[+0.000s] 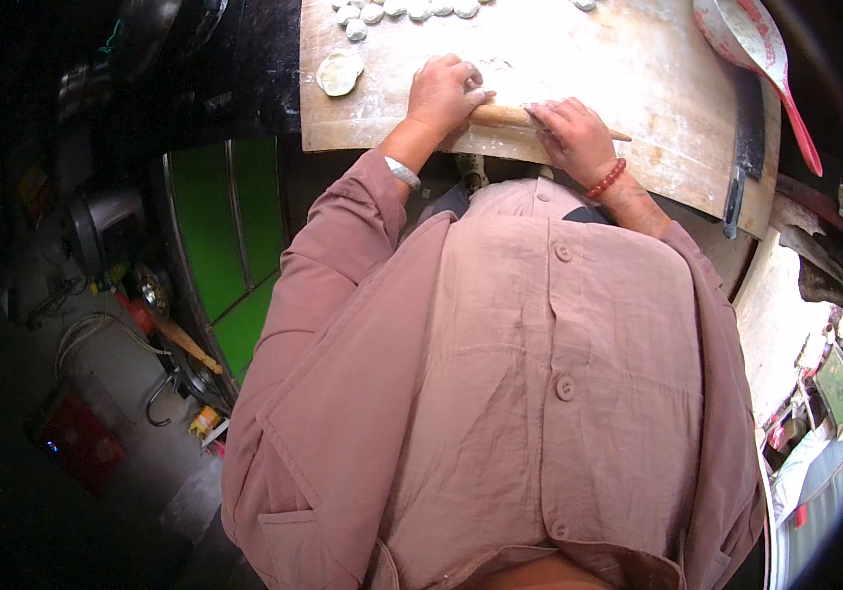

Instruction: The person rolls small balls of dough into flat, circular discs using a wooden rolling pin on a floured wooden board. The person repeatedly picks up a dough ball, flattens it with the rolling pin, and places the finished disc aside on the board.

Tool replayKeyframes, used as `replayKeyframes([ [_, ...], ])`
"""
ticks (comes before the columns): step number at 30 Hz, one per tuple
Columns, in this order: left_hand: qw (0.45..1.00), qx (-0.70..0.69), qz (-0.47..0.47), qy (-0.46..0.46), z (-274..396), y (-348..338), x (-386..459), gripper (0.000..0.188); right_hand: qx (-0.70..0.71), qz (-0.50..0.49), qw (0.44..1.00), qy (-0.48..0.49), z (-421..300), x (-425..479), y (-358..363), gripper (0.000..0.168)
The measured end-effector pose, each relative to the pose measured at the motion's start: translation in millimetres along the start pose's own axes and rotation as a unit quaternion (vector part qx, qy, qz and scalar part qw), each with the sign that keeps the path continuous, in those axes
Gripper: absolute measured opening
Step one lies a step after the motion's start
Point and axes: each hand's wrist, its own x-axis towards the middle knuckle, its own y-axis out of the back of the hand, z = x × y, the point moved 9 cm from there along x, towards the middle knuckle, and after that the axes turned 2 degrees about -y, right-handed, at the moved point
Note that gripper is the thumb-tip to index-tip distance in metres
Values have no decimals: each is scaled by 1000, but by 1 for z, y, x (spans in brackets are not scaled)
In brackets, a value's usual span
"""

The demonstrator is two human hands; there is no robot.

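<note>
A tapered wooden rolling pin (502, 116) lies across the near part of a floured wooden board (657, 110). My right hand (576, 136) is over its right part, fingers on the wood, and the thin tip sticks out to the right. My left hand (445, 92) is at the pin's left end, fingers curled and floury; whether it grips anything is hidden. A flat round of dough (339, 73) lies left of my left hand. Several small floured dough pieces (419, 9) sit at the board's far edge, with one more (584, 4) farther right.
A cleaver (748, 140) with a dark handle lies at the board's right side. Beyond it, a white and red ladle (768, 59) with a red handle rests by the board's corner. Green panels (222, 221) stand below the board's left side, near cluttered tools.
</note>
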Motion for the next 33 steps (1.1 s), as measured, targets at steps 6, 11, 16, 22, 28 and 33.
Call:
replayKeyframes([
  [6, 994, 29, 97, 35, -13, 8, -42, 69, -1, -20, 1000, 5, 7, 10, -11, 28],
  [11, 989, 112, 70, 73, -24, -19, -35, 72, -173, -21, 984, -26, 25, 43, -20, 38],
  [16, 986, 124, 101, 44, -30, -5, -13, 69, -235, -55, 964, -113, 36, 54, -29, 44],
  [22, 993, 109, 47, 16, -6, -13, -49, 69, -218, -101, 968, -75, 21, 16, -32, 45],
  [28, 989, 116, 89, 25, -26, -7, -6, 68, -233, -57, 963, -123, 38, 51, -25, 45],
  [33, 996, 87, 5, -8, 0, -28, -71, 70, -207, -106, 971, -51, 10, -2, -33, 46],
])
